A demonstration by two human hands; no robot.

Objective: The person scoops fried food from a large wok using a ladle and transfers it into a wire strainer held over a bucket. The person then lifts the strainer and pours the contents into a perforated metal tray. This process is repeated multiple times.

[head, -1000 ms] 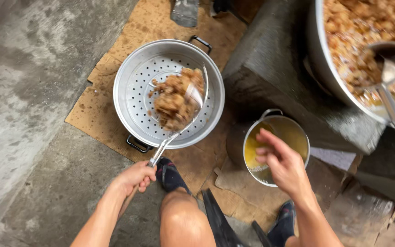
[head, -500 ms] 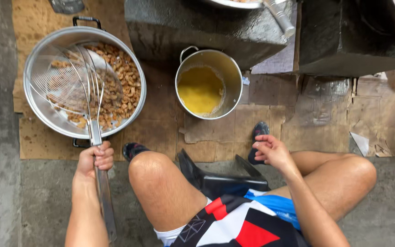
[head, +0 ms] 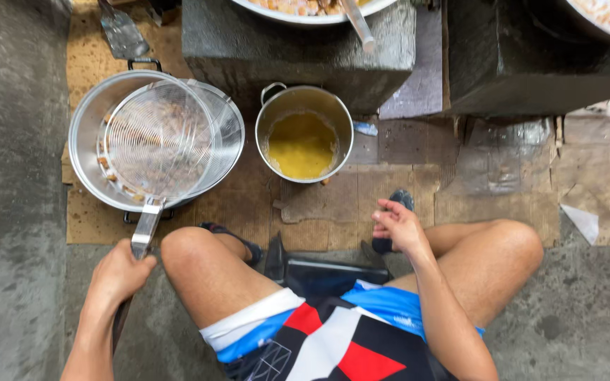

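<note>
The left hand grips the handle of a wire skimmer, whose mesh sits over the colander of fried bits on the cardboard. The right hand hangs loosely curled and empty above the right foot, near the pot of yellow oil

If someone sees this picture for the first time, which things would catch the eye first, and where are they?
At upper left, a round wire-mesh skimmer hangs over a perforated metal colander with fried pieces in it; the left hand holds the skimmer's long handle. Beside it, at top centre, a small metal pot holds bright yellow oil. The right hand rests empty near the right knee, above colourful shorts.
</note>
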